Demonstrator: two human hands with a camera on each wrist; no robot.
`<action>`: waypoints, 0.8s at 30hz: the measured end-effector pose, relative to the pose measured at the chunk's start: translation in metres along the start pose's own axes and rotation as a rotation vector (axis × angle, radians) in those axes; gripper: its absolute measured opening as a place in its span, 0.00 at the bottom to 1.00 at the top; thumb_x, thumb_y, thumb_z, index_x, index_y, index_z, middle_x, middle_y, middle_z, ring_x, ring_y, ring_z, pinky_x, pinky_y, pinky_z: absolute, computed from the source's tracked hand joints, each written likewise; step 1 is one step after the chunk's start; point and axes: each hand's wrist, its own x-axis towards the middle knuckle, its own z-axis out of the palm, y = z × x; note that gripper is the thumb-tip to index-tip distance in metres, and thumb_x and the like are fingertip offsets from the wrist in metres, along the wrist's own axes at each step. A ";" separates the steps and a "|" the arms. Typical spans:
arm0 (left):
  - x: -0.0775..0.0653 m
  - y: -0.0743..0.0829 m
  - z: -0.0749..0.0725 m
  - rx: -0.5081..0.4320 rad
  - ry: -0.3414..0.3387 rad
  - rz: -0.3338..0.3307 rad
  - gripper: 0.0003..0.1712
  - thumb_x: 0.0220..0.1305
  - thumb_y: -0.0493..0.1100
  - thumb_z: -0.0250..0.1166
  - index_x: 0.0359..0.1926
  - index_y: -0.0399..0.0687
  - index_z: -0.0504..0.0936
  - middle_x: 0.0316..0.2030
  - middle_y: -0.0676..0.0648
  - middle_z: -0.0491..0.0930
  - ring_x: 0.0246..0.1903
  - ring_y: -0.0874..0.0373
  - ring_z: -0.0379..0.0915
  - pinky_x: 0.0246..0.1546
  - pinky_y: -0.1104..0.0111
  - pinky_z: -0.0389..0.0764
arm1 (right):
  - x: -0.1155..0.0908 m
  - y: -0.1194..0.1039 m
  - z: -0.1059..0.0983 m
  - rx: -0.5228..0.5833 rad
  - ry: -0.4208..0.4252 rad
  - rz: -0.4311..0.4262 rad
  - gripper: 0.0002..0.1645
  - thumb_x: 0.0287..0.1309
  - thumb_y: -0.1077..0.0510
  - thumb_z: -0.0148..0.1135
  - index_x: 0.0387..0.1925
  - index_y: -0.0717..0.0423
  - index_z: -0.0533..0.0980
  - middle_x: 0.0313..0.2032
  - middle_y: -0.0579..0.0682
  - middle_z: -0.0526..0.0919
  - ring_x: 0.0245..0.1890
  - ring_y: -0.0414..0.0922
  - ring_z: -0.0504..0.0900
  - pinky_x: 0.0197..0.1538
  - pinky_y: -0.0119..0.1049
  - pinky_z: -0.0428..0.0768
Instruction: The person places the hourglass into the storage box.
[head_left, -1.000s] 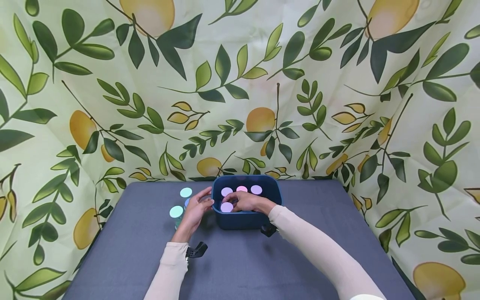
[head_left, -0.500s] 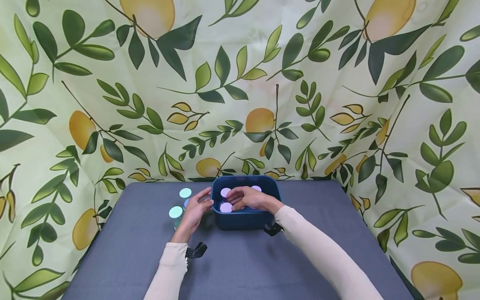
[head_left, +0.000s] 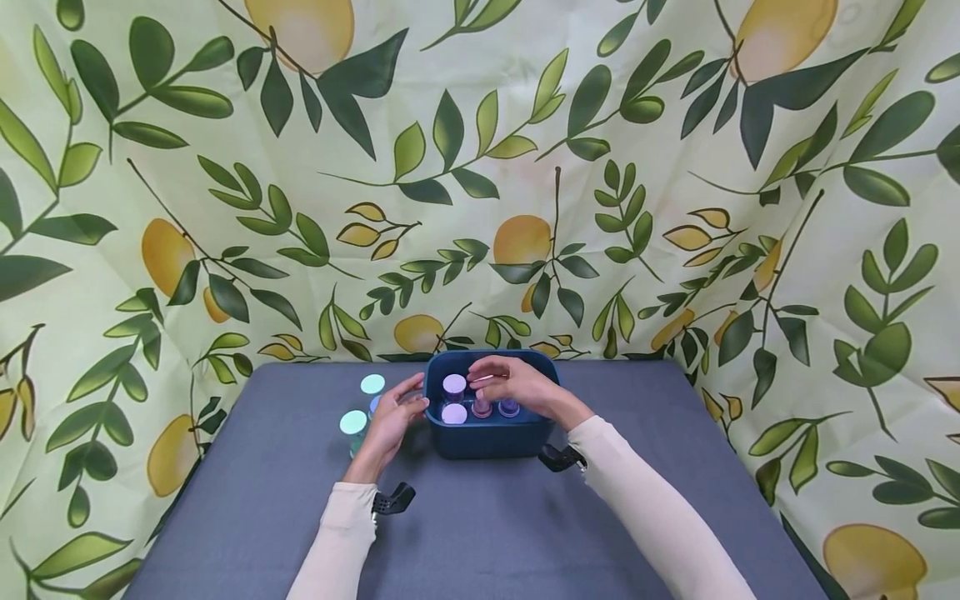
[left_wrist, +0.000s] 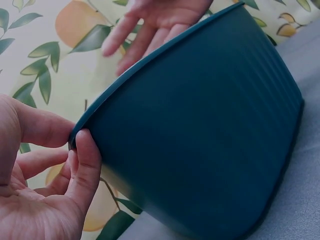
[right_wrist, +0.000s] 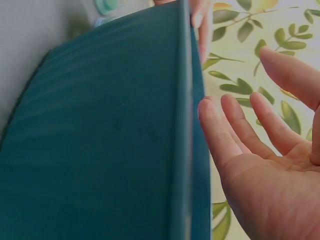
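My left hand (head_left: 388, 429) pinches the rim of a dark blue plastic bin (head_left: 487, 443) at its left end, thumb outside, as the left wrist view shows. Inside the bin stand several small jars, including a purple-lidded jar (head_left: 453, 385), another pale-lidded jar (head_left: 453, 414) in front of it, a pinkish jar (head_left: 482, 408) and a purple jar (head_left: 509, 407). Above them hovers my right hand (head_left: 517, 385), partly hiding the bin's back. Its fingers (right_wrist: 245, 125) are spread and relaxed, with nothing held in the right wrist view.
Left of the bin, a mint-lidded jar (head_left: 353, 423) and a second mint-lidded jar (head_left: 372, 384) stand on the grey-covered table (head_left: 480, 533). A blue lid (head_left: 373, 405) shows partly behind my left hand. A leaf-and-lemon printed cloth (head_left: 480, 208) hangs behind and at both sides.
My right hand has lifted from among the jars and moved right, its fingers loosening. The jars in the bin's front row now show. My left hand stays on the rim.
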 end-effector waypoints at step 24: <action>0.002 0.002 -0.001 -0.018 0.003 -0.021 0.30 0.66 0.30 0.57 0.69 0.43 0.68 0.62 0.41 0.67 0.52 0.50 0.71 0.40 0.74 0.78 | -0.056 -0.006 -0.033 0.217 0.294 -0.144 0.29 0.64 0.61 0.62 0.63 0.65 0.66 0.63 0.70 0.68 0.61 0.52 0.78 0.58 0.37 0.80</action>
